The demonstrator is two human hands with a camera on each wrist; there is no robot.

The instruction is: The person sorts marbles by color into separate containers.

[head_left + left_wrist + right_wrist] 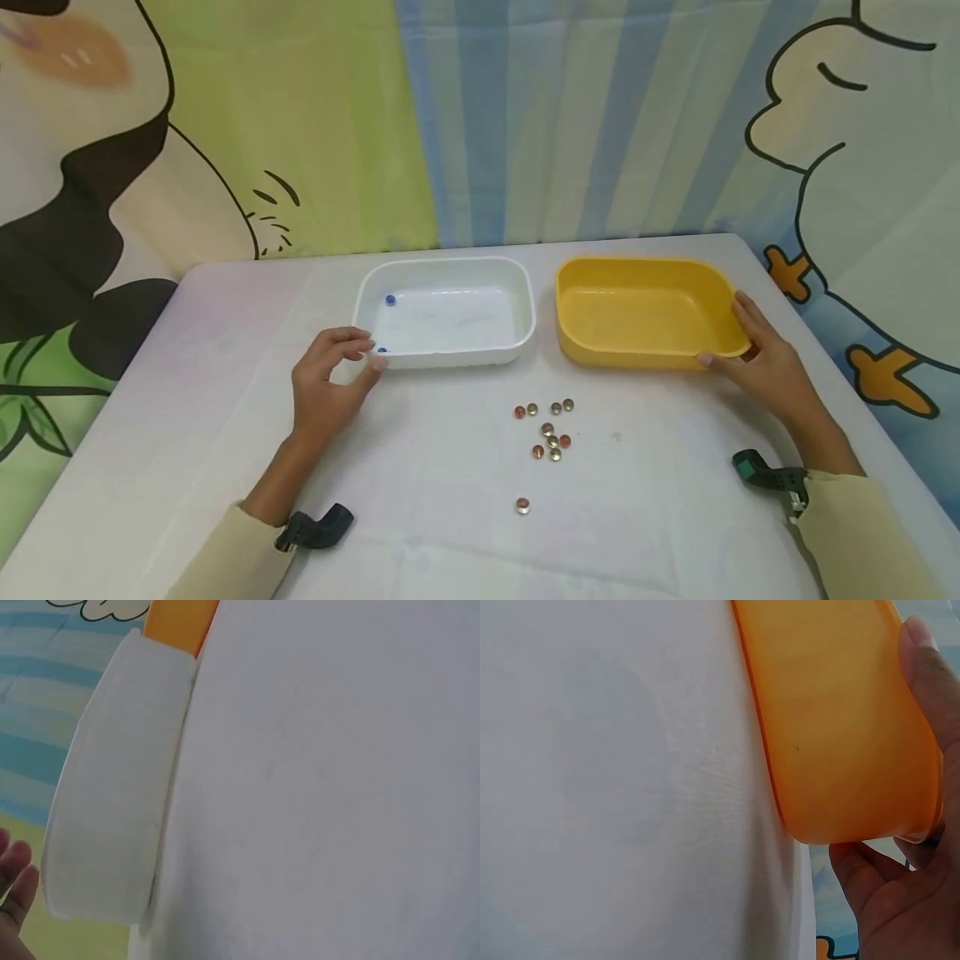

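Observation:
At the near left corner of a white tray [442,360] is my left hand [330,379], thumb and fingers spread in a loose curve. In the left wrist view its fingertips [28,881] are right beside the rim. Two small blue beads [390,300] lie in this tray, one of them partly hidden behind the front rim. My right hand [772,371] grips the right end of a yellow tray [637,354]. Its thumb [930,675] lies along the front rim, and the other fingers reach round the end wall.
Several small shiny beads [552,442], reddish and golden, are scattered on the white tablecloth [450,517] in front of the trays. A single bead [522,505] lies nearer to me. A printed cartoon curtain [525,125] hangs behind the table.

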